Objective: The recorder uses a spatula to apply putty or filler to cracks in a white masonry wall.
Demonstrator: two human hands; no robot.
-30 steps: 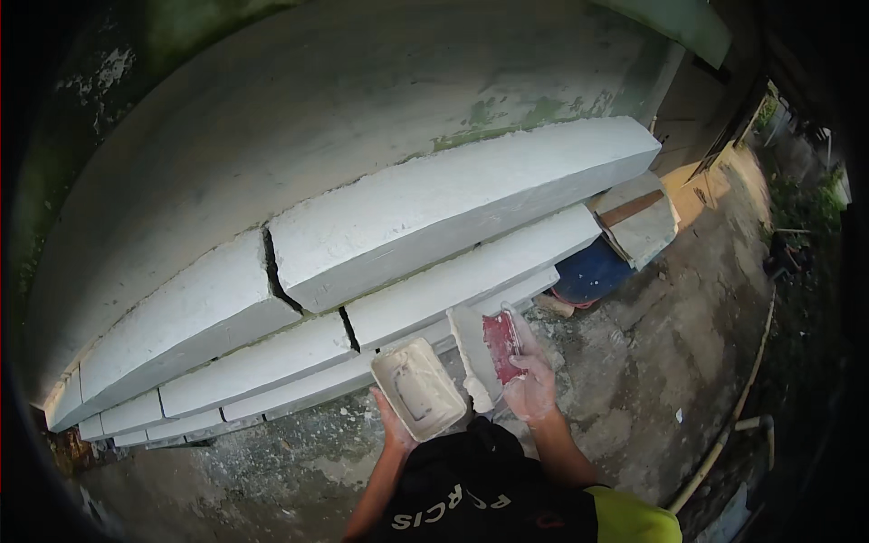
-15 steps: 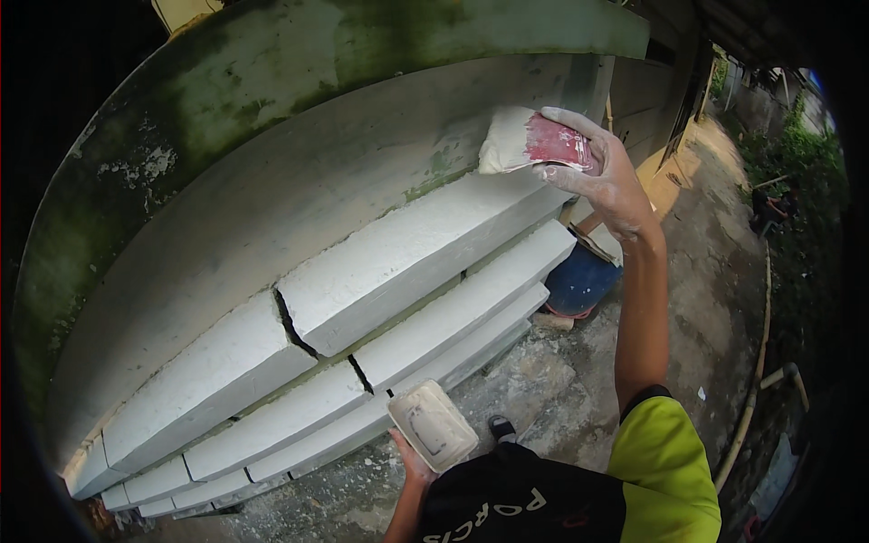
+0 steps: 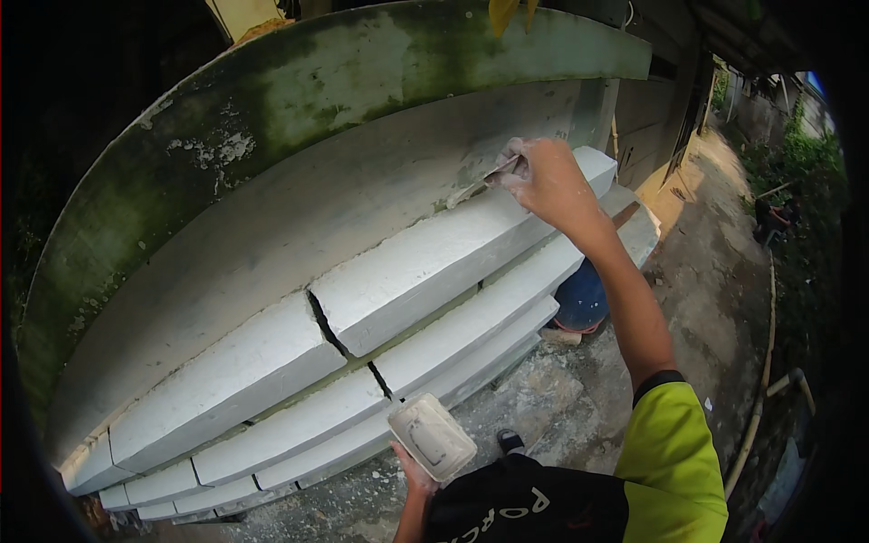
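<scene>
Since half a second earlier, the right hand (image 3: 543,176) has dropped from above the ledge and turned its tool flat to the wall; the red face of the tool, plain before, no longer shows. That hand is closed around a thin trowel (image 3: 484,183), whose blade tip touches the grey rendered wall (image 3: 299,226) just above the top white moulding step (image 3: 434,271), at the far right of the scene. The arm reaches up from a bright yellow-green sleeve (image 3: 670,452) at the near right.

Nearer and lower, the left hand (image 3: 412,471) grips from beneath a pale rectangular plaster board (image 3: 432,437), held tilted in front of the lowest moulding steps; the fingers are mostly hidden behind it. It has scarcely shifted.

White stepped mouldings run in bands from near left to far right, broken by a dark crack (image 3: 324,321). A mossy green coping (image 3: 362,63) caps the wall. Something blue (image 3: 579,299) stands on the rough concrete ground (image 3: 561,407) under the arm.
</scene>
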